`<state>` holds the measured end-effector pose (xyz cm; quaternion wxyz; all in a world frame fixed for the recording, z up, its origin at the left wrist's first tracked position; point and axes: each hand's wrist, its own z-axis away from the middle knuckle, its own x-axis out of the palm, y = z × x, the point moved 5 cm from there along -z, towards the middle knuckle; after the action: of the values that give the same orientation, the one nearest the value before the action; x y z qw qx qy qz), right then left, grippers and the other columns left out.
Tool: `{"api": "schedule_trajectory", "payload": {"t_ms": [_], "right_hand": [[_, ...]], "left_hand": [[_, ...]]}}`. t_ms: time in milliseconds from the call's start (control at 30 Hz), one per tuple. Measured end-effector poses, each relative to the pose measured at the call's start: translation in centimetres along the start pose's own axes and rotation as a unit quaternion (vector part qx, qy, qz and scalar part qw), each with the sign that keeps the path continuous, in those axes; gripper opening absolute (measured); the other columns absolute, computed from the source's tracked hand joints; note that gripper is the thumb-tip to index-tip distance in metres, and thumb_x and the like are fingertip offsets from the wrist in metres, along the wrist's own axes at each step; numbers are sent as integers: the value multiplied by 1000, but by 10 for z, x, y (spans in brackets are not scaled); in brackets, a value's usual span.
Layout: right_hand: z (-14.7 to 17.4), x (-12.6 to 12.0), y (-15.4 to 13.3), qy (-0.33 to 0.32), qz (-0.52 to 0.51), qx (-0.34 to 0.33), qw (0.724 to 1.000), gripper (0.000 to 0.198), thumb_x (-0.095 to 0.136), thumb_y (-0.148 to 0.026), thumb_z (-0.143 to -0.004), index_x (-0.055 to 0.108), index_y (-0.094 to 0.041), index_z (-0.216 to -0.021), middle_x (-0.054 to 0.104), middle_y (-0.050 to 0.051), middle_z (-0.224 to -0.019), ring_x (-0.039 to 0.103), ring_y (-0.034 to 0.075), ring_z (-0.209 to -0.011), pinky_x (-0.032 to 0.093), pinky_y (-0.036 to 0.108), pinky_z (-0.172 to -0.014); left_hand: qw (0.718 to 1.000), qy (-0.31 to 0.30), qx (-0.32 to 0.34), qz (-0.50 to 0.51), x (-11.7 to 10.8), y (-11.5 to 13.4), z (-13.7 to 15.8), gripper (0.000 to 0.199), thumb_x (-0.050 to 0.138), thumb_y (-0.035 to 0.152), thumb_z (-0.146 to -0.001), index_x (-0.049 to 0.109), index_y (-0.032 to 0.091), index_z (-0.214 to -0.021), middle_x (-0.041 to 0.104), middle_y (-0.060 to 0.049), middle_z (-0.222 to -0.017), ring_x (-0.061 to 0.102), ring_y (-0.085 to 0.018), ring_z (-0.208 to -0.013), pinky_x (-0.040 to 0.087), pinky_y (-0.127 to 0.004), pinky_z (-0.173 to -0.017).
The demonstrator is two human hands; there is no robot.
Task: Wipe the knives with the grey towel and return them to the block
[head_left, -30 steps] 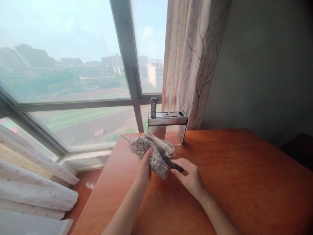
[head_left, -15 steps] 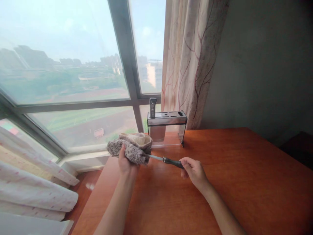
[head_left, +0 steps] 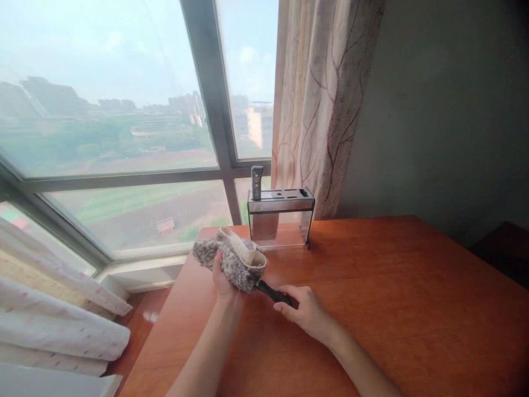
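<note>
A fluffy grey cloth with a cream underside [head_left: 235, 262] is bunched in my left hand [head_left: 225, 282], its thumb pressed over the near side. The cloth wraps round the shaft of a honing steel [head_left: 273, 292]. Only the black handle of the steel shows, pointing down to the right. My right hand [head_left: 306, 311] grips the end of that handle, fingers closed round it. Both hands are above the wooden table, and the metal shaft is hidden inside the cloth.
Behind the hands, a clear-sided knife block [head_left: 281, 207] with a slotted metal top stands on the brown table [head_left: 397, 286]. One knife handle [head_left: 257, 183] rises from its left end. Windows and a patterned curtain [head_left: 318, 99] line the far side.
The cloth has slid along the steel to the handle, covering the shaft that showed before. My left hand moved slightly right and down; my right hand moved left and down.
</note>
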<state>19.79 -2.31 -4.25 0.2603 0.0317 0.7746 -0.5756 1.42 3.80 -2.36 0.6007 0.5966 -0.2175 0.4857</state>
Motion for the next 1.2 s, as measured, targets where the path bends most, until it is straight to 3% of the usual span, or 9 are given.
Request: {"api": "schedule_trajectory", "payload": {"t_ms": [233,400,567,767,900,1033,1133,1200], "right_hand": [[-1,-20,-4,89,93,-45,991,23,59,-36,-87,70,-22,-102,73,5,-90,66,20,-76,48,29,-69],[0,-34,-8,120,121,-86,982,26,59,-36,-88,67,-24,-109,70,6,-88,66,20,-76,51,29,-68],[1,-54,-8,162,63,-82,981,22,65,-35,-83,69,-24,-101,69,7,-92,65,21,-83,53,29,-68],[6,-75,3,219,-85,3,972,24,68,-40,-79,69,-19,-90,68,5,-82,62,19,-75,50,28,-65],[11,-88,15,310,-251,17,917,25,64,-43,-82,63,-19,-85,55,-2,-60,50,12,-53,41,23,-50],[9,-111,19,394,-355,-8,848,27,62,-46,-83,56,-20,-82,50,-4,-62,49,10,-51,39,21,-44],[2,-134,18,440,-353,-12,826,31,63,-49,-81,56,-19,-80,47,-5,-60,46,8,-48,39,20,-43],[-6,-147,16,447,-347,-17,824,35,64,-52,-79,56,-18,-78,45,-6,-59,43,7,-46,37,19,-40]], "left_hand": [[998,35,-19,-50,2,-15,7,29,58,30,-84,65,17,-109,73,-4,-91,69,-21,-92,54,-31,-86],[998,30,-7,-46,3,-4,4,30,59,30,-83,65,18,-110,73,-5,-96,67,-22,-99,53,-32,-90],[999,25,42,-8,-2,27,-10,35,52,34,-86,64,19,-115,73,-5,-100,64,-23,-106,51,-34,-93],[998,33,46,-29,-5,42,-19,33,52,29,-87,64,15,-114,73,-7,-94,68,-21,-92,53,-32,-88],[990,17,-41,-135,1,23,-10,24,62,21,-82,66,11,-103,73,-8,-83,71,-21,-76,56,-32,-81],[945,-26,-223,-239,-1,0,9,32,71,20,-75,67,9,-104,73,-12,-78,72,-27,-75,57,-37,-76],[900,-86,-331,-270,-2,-10,27,37,73,15,-70,68,11,-106,74,-13,-77,72,-30,-73,57,-39,-71],[872,-150,-359,-297,2,-14,38,38,75,11,-66,70,13,-104,74,-13,-81,71,-30,-74,56,-38,-69]]}}
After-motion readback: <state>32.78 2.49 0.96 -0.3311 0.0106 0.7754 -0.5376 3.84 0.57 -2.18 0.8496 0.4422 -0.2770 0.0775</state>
